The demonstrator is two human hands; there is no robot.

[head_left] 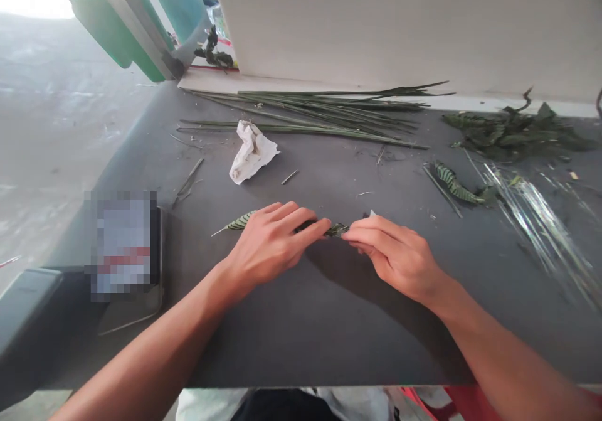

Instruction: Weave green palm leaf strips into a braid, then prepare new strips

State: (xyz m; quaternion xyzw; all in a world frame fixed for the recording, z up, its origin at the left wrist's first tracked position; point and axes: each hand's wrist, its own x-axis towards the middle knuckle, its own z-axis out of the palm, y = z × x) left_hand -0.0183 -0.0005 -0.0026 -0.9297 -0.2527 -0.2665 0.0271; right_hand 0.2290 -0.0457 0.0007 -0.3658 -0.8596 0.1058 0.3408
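Observation:
A green striped leaf piece with a thin pale tip lies across the near middle of the table, partly covered by my hands. My left hand is closed over its middle, the fingers curled around it. At the leaf piece's right end, my right hand pinches with thumb and forefinger. A small whitish scrap shows just behind the right fingers; I cannot tell if it is held. What lies under both palms is hidden.
Long green stems lie along the back. Crumpled white paper sits in front of them. Leaves, a curled striped leaf and clear shiny strips lie right. A blurred-out device stands left, and a green bin beyond.

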